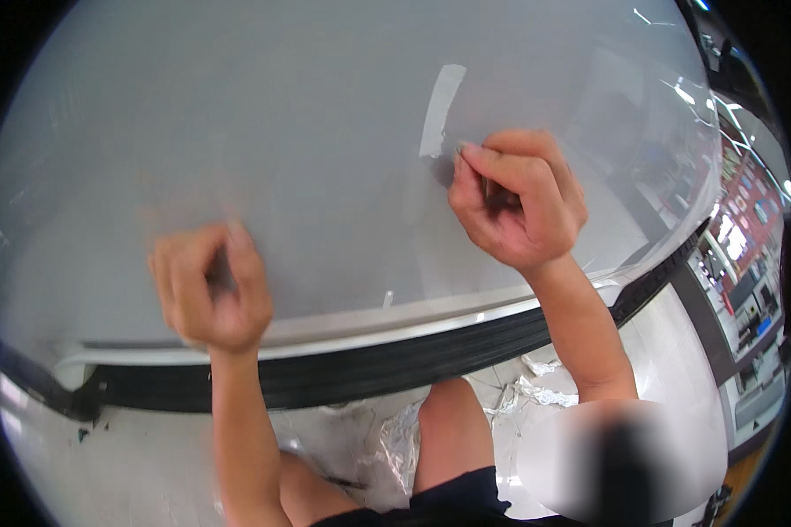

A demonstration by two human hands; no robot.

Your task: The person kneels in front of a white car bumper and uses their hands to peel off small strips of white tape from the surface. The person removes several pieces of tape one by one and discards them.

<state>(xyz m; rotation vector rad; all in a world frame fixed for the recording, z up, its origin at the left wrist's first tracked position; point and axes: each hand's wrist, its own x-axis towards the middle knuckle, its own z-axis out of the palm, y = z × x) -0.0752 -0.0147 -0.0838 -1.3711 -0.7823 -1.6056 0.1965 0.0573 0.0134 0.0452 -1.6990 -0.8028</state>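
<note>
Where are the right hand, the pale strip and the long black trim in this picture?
Right hand (537, 200): head view, middle of the hand.
Pale strip (442, 110): head view, its middle.
Long black trim (395, 371): head view, middle stretch.

A narrow pale patch is lying far on a broad glossy grey panel, a long black strip running along its near side
</note>
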